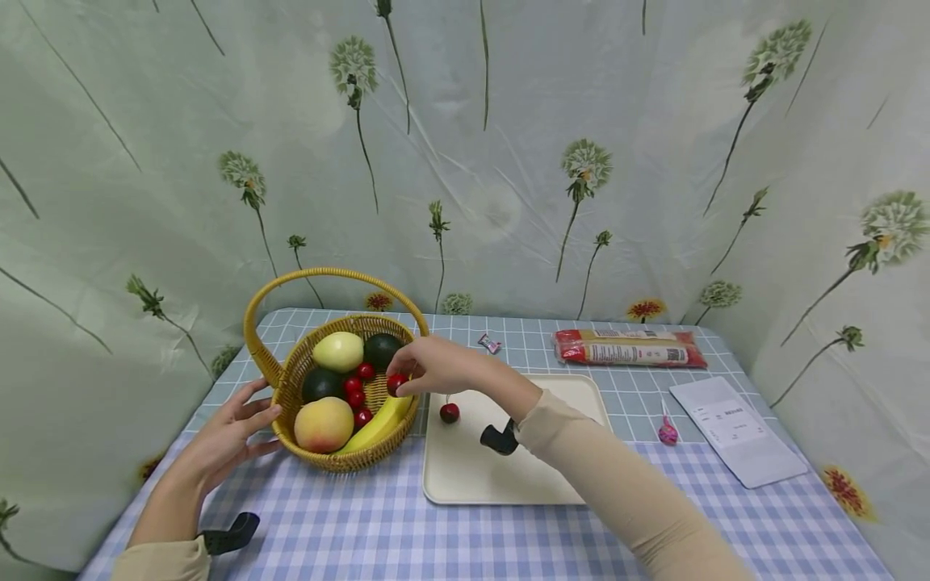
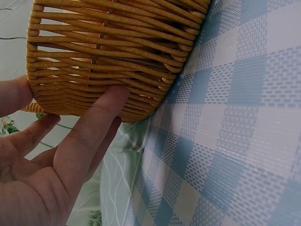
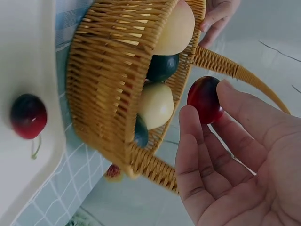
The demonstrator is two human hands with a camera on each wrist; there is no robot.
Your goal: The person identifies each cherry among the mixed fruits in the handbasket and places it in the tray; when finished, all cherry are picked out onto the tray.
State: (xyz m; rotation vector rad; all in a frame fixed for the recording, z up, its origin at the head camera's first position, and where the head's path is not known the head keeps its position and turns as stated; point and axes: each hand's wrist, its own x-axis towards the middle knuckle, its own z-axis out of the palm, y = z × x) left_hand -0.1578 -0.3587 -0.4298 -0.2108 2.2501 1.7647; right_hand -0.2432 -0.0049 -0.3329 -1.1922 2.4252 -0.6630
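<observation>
My right hand (image 1: 443, 365) pinches a dark red cherry (image 3: 205, 100) between thumb and fingertips, above the right side of a wicker basket (image 1: 349, 461). Against the basket's left side rests my left hand (image 1: 231, 424), its fingers spread; in the left wrist view a fingertip (image 2: 117, 96) touches the weave. Inside the basket lie a peach (image 1: 324, 424), a banana (image 1: 378, 428), a pale yellow-green fruit (image 1: 338, 352), two dark green fruits (image 1: 322, 385) and several cherries (image 1: 355, 399). Another cherry (image 1: 450, 413), with a stem, sits on the cream tray (image 1: 508, 484) to the right.
The basket's tall handle (image 1: 330, 273) arches over the fruit. Behind the tray lie a small wrapped candy (image 1: 490, 344) and a red-ended long packet (image 1: 629, 348). A pink lollipop (image 1: 668, 432) and a white labelled pouch (image 1: 738, 432) lie at right. A patterned curtain hangs behind the table.
</observation>
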